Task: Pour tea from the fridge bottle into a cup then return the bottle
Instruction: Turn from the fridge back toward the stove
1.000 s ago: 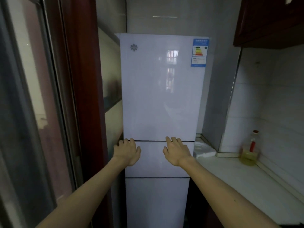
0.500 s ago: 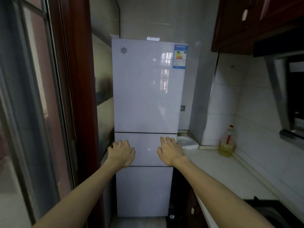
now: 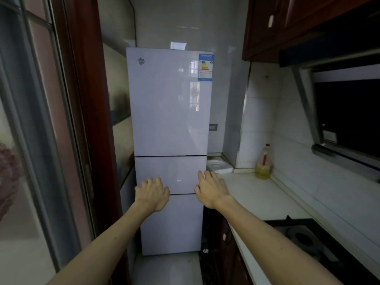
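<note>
Both arms are held out toward the tall white gloss-fronted fridge point(image 3: 170, 112), which has three stacked door panels, all closed, with flat seams and no handle to be seen. The left hand point(image 3: 153, 194) sits in front of the seam below the middle panel and the right hand point(image 3: 210, 189) is level with that panel's right edge. Each grip is apart, with fingers spread and loosely bent, and holds nothing. Whether either hand touches the door cannot be told. The tea bottle is not in view and is judged to be behind the closed doors, most likely behind the large top panel. No cup is in view either. The step in hand is opening the fridge, so the task has barely begun. With no handle showing, the fingers should look for a recess along a panel's side or lower edge and pull squarely, since the glossy face looks slick and gives poor purchase. A blue energy label point(image 3: 206, 67) is stuck at the fridge's top right corner. Right of the fridge runs a smooth pale worktop point(image 3: 261, 194), which carries a white foam block point(image 3: 219, 166) just beside the fridge and a clear plastic bottle of yellow oil with a red cap point(image 3: 262, 165) further right, against the tiled wall
</note>
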